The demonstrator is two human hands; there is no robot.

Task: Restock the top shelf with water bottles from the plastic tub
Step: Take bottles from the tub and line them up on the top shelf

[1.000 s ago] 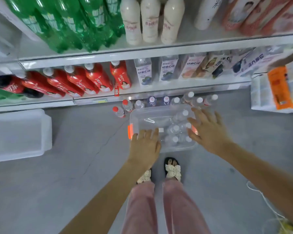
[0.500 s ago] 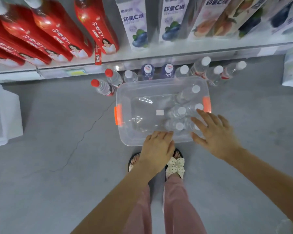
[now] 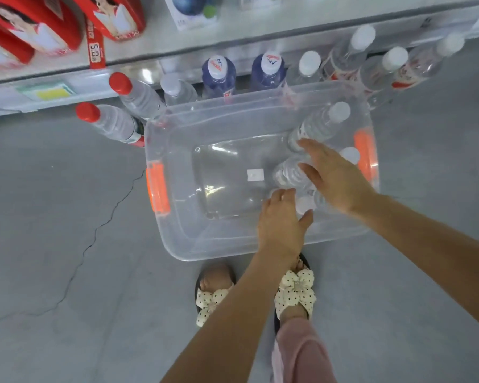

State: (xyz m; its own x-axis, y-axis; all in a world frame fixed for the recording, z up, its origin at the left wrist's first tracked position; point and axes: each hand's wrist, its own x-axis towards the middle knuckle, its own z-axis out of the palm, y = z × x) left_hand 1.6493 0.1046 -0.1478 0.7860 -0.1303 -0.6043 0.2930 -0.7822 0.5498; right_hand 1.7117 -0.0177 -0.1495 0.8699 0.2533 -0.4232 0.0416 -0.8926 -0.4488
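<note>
A clear plastic tub (image 3: 177, 139) with orange handles stands on the grey floor in front of my feet. Several white-capped water bottles stand in its right half; one bottle (image 3: 320, 125) stands free at the far right. My right hand (image 3: 335, 178) hangs over the bottles with fingers spread and straight, holding nothing. My left hand (image 3: 281, 222) reaches over the tub's near rim, fingers loosely bent beside a bottle cap (image 3: 304, 203), with no grip that I can see. The top shelf is out of view.
Water bottles with red (image 3: 111, 123), blue (image 3: 219, 73) and white caps (image 3: 382, 70) stand on the floor behind the tub, against the bottom shelf edge (image 3: 177, 48). Red bottles (image 3: 33, 26) lie on that shelf. A crack runs across the floor at left.
The view has dropped lower and closer to the tub. Both hands have moved forward from the near rim to over the bottles inside it.
</note>
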